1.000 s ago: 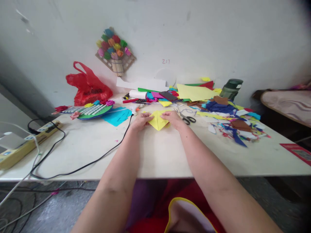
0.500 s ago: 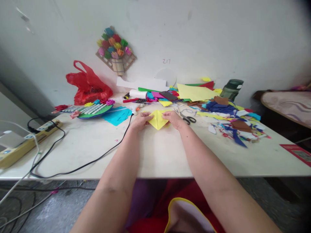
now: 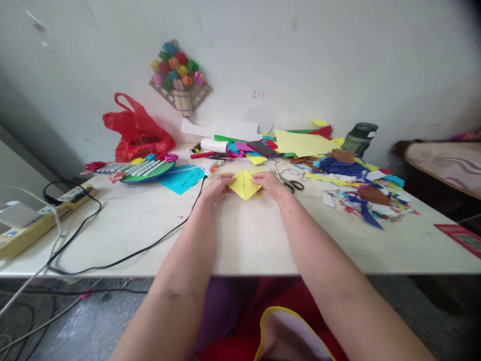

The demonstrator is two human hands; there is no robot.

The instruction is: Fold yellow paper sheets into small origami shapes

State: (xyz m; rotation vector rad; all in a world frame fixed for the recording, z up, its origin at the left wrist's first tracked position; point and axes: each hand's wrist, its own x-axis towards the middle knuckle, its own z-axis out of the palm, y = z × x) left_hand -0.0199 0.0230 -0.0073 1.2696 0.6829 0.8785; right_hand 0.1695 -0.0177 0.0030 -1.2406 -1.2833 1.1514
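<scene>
Left hand (image 3: pixel 217 186) pinches folded yellow paper (image 3: pixel 244 183) at its left edge | right hand (image 3: pixel 271 184) grips its right edge | paper lies on tabletop (image 3: pixel 240 235) | scissors (image 3: pixel 291 183) just beside right hand

white table (image 3: pixel 244 240), paper scraps (image 3: pixel 361 193), scissors (image 3: pixel 291 184), black cable (image 3: pixel 143 248), pwr strip (image 3: pixel 35 225)

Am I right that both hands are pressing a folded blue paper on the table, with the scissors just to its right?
Not quite: the head view shows the left hand and right hand pressing a yellow folded paper, not blue; the scissors are right.
</scene>
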